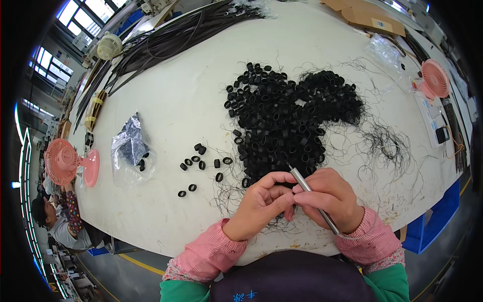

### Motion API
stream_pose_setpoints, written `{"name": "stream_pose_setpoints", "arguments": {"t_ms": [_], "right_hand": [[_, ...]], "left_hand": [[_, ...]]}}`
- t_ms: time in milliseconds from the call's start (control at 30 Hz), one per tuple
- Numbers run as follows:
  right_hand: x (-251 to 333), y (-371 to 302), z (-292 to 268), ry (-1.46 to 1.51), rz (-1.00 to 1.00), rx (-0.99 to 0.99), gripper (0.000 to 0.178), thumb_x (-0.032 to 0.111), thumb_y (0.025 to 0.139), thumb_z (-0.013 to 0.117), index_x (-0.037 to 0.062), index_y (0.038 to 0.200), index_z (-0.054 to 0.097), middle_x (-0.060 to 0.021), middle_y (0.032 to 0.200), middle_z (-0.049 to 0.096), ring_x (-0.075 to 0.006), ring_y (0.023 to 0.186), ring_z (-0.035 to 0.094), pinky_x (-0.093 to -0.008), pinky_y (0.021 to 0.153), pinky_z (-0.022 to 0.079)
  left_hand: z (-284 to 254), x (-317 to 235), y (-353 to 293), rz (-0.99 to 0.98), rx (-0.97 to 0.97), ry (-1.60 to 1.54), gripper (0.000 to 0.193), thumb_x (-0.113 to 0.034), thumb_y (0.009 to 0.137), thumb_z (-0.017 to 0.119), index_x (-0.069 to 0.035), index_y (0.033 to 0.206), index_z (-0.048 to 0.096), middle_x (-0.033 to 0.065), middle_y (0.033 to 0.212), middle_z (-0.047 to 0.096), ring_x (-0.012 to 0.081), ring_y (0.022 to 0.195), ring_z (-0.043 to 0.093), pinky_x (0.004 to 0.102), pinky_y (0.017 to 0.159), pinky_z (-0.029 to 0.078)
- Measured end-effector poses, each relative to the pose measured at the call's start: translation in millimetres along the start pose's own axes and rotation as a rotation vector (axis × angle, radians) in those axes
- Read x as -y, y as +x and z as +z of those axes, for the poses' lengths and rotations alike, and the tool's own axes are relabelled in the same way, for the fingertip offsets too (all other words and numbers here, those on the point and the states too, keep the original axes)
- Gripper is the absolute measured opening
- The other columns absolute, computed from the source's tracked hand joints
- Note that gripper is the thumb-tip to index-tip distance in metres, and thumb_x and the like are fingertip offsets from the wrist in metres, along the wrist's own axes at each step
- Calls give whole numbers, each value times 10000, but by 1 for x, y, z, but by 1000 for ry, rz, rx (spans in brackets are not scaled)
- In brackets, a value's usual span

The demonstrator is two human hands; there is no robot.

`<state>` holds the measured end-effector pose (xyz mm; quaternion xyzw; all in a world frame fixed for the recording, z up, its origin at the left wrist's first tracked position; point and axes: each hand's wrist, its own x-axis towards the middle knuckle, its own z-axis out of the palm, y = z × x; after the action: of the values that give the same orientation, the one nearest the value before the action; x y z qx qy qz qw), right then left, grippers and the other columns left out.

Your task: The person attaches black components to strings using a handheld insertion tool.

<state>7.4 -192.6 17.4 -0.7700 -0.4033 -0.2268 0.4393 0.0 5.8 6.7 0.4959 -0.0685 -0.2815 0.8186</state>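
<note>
A slim silver pen-shaped tool with a thin cord at its lower end is held in my right hand, its dark tip pointing up and left. My left hand is closed in a pinch, its fingertips meeting those of my right. What lies between the fingertips is hidden. Just beyond both hands spreads a big heap of small black fabric loops. Several separate black loops lie to the left of it. Cut black threads tangle on the right side of the table.
A clear plastic bag with dark contents lies left, beside a pink fan. Long black strips run along the far left. Another pink fan, a cardboard piece and a power strip are rightward. Someone sits at left.
</note>
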Motion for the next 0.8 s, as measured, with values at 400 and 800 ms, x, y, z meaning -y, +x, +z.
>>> {"name": "stream_pose_setpoints", "arguments": {"t_ms": [400,800], "right_hand": [[-2,-2,3,18,64,-53,427,-73,681,722,78,1068,626,-84,904,608,-237,769,611,-328,681,494],[5,-4,5,145,265,-95,378,-67,670,737,81,1006,650,-97,888,641,-252,799,640,-308,657,524]], "left_hand": [[5,1,-1,427,-223,718,217,-2,808,707,-38,1020,674,52,817,658,113,697,624,216,600,489],[1,0,2,669,-232,938,161,48,795,690,-20,938,665,74,822,654,143,667,629,223,589,494]]}}
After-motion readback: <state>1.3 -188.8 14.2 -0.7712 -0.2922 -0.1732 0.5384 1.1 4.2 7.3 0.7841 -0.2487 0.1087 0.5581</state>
